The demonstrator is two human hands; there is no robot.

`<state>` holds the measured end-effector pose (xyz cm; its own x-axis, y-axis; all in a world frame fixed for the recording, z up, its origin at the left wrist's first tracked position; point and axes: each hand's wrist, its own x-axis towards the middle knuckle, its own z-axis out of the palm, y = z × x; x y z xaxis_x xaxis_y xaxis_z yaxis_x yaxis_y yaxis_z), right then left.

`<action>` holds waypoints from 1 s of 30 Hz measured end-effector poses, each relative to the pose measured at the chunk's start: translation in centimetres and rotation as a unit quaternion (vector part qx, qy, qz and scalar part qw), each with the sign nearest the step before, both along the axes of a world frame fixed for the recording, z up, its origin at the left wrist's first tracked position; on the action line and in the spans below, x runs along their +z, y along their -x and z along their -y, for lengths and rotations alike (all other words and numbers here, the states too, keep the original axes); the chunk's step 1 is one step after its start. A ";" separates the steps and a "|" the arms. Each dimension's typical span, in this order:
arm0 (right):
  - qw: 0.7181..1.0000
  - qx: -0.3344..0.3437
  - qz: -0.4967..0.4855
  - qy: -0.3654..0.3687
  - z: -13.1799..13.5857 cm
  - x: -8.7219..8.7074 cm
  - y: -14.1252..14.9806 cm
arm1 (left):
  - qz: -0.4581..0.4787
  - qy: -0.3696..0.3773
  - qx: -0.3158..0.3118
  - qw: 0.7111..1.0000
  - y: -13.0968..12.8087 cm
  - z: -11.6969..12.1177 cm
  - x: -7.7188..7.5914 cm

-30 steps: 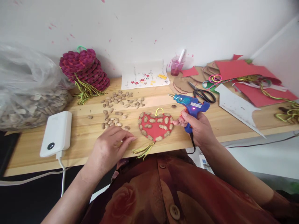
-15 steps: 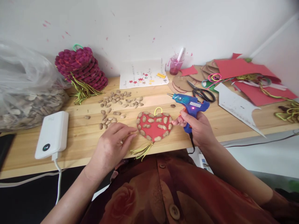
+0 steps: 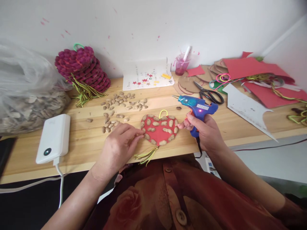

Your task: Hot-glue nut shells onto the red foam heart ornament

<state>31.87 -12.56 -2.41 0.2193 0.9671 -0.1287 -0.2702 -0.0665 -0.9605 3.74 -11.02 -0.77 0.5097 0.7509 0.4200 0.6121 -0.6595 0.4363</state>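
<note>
Right hand (image 3: 208,132) grips glue gun (image 3: 200,108), barrel (image 3: 188,101) crosswise, nozzle (image 3: 175,96) left

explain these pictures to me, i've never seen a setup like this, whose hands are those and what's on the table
There is no robot here: one camera, worn on a person's head, looks forward and down at their own bare hands, so every picture comes from that one viewpoint.

The right hand holds a blue glue gun, its tip pointing to the left. The left hand holds nothing that I can make out; its fingertips are at the left edge of a red heart dotted with peanuts.

On the wooden table are loose peanuts, a white power bank, a bag of peanuts, purple hearts with a tassel, black-handled scissors and red paper.
</note>
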 end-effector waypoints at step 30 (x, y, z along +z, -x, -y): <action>1.000 0.002 -0.019 0.007 0.2 0.3 0.1 | -0.062 0.002 -0.006 0.998 -2.5 -1.8 -0.3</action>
<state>31.75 -12.77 -2.12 0.2095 0.9663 -0.1497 -0.3060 -0.0806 -0.9486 6.27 -9.21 -1.09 0.5664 0.7464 0.3493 0.6541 -0.6650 0.3604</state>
